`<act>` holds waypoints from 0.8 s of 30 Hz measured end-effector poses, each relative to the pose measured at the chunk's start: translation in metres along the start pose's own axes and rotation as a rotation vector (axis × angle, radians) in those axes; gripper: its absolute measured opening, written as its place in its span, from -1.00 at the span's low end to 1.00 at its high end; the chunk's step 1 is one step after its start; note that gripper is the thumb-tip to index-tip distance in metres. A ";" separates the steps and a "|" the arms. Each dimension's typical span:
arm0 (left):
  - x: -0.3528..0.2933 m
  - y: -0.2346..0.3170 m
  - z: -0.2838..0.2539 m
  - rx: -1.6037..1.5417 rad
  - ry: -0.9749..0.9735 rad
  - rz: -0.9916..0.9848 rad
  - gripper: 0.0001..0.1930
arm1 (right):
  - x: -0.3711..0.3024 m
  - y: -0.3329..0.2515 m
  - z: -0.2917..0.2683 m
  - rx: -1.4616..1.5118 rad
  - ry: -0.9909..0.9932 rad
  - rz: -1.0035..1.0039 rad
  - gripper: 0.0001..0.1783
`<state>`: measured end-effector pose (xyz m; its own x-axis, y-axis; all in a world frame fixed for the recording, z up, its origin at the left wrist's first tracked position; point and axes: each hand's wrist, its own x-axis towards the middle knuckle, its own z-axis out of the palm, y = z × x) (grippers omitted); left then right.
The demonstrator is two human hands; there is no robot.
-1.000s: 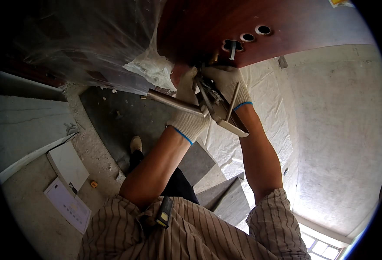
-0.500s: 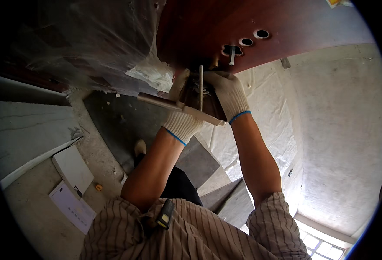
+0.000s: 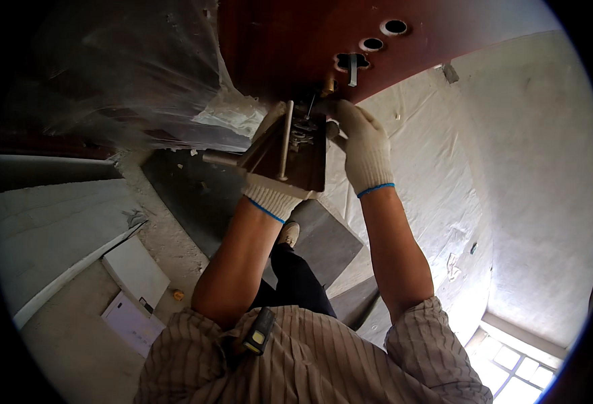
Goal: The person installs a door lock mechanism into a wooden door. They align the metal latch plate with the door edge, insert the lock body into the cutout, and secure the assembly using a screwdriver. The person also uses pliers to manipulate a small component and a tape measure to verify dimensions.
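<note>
My gloved left hand (image 3: 274, 200) is closed around a door-handle plate (image 3: 303, 176), its hollow back turned up. A long bolt (image 3: 286, 141) stands out of the plate, and small metal parts (image 3: 303, 135) lie in its recess. The handle's lever (image 3: 221, 157) sticks out to the left. My gloved right hand (image 3: 366, 149) is beside the plate's right edge with its fingers curled. Against that hand shows a dark round-ended piece (image 3: 333, 128); what the fingertips hold is hidden. Just beyond, the red-brown door (image 3: 276, 47) has a flower-shaped hole (image 3: 342, 62) with a square metal spindle (image 3: 353, 73).
Two round holes (image 3: 372, 44) pierce the door further right. Loose plastic film (image 3: 229, 114) hangs on the left. Grey boards (image 3: 323, 232), a white box (image 3: 135, 273) and a small orange thing (image 3: 178, 294) lie on the floor. A pale sheet (image 3: 411, 175) spreads to the right.
The plate has tilted, so its recess faces up more. My right hand has come away from the plate's edge toward the right. My view has shifted, and one foot has stepped to the right.
</note>
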<state>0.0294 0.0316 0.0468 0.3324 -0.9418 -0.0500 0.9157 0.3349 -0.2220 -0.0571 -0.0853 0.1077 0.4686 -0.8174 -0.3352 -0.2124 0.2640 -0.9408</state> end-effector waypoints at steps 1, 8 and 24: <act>0.000 0.001 0.001 0.049 0.023 -0.012 -0.57 | -0.001 0.002 -0.004 0.098 0.023 -0.011 -0.57; -0.001 -0.002 0.012 0.495 0.119 0.064 -0.59 | 0.008 0.005 -0.011 -0.257 -0.243 -0.211 -0.54; 0.013 -0.015 0.019 0.164 0.120 0.024 -0.64 | 0.038 0.010 -0.014 0.250 -0.601 0.238 -0.64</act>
<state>0.0247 0.0150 0.0682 0.3341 -0.9269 -0.1712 0.9357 0.3480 -0.0578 -0.0538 -0.1213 0.0858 0.8429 -0.3159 -0.4356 -0.1985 0.5698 -0.7974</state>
